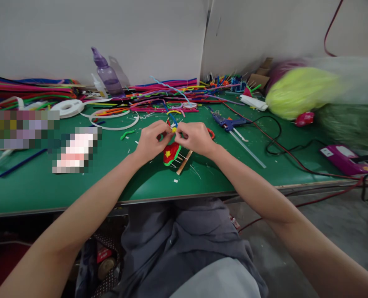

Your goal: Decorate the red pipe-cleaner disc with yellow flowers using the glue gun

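My left hand and my right hand meet fingertip to fingertip above the green table. Both are closed in a pinch on a small yellow pipe cleaner piece. A blue pipe cleaner rises between them, and its lower end is hidden by the fingers. Just below hangs or lies a red fuzzy shape with a green edge and a yellow star; whether it joins the yellow piece I cannot tell. Beside it, under my right hand, lies a flat wooden stick.
A blue glue gun with a glue stick and cable lies right of my hands. Pipe cleaners pile along the wall near a purple bottle. A white tape roll sits left. Plastic bags and a purple box stand right.
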Motion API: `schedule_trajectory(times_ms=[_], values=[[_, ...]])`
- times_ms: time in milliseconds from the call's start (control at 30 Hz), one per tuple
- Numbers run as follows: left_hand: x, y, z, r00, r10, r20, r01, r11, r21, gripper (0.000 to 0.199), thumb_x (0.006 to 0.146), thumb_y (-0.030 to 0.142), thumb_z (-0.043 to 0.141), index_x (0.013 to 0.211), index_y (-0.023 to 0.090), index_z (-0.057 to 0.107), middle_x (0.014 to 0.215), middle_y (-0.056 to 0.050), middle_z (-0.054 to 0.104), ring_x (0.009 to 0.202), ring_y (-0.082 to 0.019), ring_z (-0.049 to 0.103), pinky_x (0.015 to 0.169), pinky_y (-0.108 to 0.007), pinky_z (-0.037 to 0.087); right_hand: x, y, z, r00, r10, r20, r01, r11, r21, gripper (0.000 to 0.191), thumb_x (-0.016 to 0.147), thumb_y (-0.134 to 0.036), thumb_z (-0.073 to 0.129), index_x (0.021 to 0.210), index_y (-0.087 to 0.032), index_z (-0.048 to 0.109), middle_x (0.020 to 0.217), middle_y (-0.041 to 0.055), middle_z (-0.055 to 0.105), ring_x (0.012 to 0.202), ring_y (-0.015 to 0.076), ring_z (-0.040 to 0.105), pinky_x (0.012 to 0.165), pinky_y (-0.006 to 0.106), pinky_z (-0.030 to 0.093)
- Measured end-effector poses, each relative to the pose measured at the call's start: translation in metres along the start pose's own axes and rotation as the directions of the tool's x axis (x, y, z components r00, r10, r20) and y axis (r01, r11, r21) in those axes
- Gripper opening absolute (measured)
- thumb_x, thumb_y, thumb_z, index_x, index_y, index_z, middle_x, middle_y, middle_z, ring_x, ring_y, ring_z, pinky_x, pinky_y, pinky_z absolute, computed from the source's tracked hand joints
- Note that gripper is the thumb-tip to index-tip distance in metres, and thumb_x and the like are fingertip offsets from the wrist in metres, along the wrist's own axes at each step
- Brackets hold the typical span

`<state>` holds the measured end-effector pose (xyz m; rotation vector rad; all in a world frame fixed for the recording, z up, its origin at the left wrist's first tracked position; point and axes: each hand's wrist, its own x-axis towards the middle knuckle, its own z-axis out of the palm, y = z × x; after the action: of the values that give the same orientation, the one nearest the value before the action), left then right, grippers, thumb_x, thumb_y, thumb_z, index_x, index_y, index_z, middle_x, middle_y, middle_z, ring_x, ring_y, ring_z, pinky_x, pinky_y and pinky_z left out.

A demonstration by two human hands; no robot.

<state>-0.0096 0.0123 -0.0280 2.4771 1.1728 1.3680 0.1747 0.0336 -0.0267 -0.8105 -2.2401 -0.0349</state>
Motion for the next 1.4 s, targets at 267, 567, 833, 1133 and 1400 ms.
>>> schedule_trajectory(times_ms=[267,567,833,1133,1400], values=[[0.006,0.008,-0.005,0.951,-0.272,0.147,0.303,0.911,-0.278,0.026,0.085,0.043,0.062,0.080,0.017,0.066,0.063,0.000,0.065,0.052,-0.010,0.052,0.051,-0.022,0.042,0.001,0.005,-0.007,0.988,-0.151,0.004,0.151,0.979,-0.139,0.029,0.095,-0.021,0.037,0.077,-0.017,0.060,0.071,0.0050,0.063,0.069,0.0157,0.052,0.060,0.030,0.027],[0.005,0.008,-0.004,0.981,-0.193,-0.023,0.188,0.973,-0.130,0.026,0.085,0.042,0.064,0.082,0.018,0.070,0.069,-0.002,0.069,0.056,-0.011,0.060,0.058,-0.024,0.047,0.005,-0.001,-0.012,0.977,0.193,0.085,-0.211,0.913,0.350,0.014,0.089,-0.023,0.051,0.079,-0.017,0.060,0.064,-0.0009,0.059,0.059,0.0113,0.052,0.061,0.025,0.037],[0.003,0.003,-0.004,0.992,-0.090,-0.090,0.086,0.995,-0.045,0.015,0.087,0.031,0.063,0.085,0.021,0.074,0.085,-0.004,0.076,0.065,-0.012,0.065,0.065,-0.026,0.051,0.012,-0.003,-0.014,0.863,0.275,0.425,-0.505,0.507,0.699,0.022,0.093,-0.028,0.047,0.077,-0.017,0.057,0.057,-0.0016,0.058,0.048,0.0076,0.053,0.044,0.020,0.032],[0.004,0.002,-0.004,0.991,-0.137,0.006,0.137,0.986,-0.093,0.018,0.085,0.030,0.063,0.090,0.020,0.077,0.092,-0.004,0.077,0.065,-0.013,0.066,0.065,-0.026,0.053,0.004,0.001,-0.009,0.989,0.121,0.089,-0.143,0.942,0.302,0.013,0.086,-0.020,0.050,0.074,-0.018,0.054,0.061,-0.0026,0.051,0.057,0.0099,0.045,0.059,0.024,0.032],[0.009,0.007,-0.005,0.905,-0.389,0.172,0.423,0.869,-0.257,0.036,0.089,0.044,0.055,0.076,0.015,0.073,0.050,0.000,0.062,0.042,-0.010,0.048,0.044,-0.023,0.035,0.001,0.003,-0.007,0.994,-0.105,0.021,0.106,0.993,-0.058,0.024,0.091,-0.018,0.041,0.077,-0.018,0.061,0.072,0.0038,0.061,0.070,0.0157,0.051,0.064,0.029,0.031]])
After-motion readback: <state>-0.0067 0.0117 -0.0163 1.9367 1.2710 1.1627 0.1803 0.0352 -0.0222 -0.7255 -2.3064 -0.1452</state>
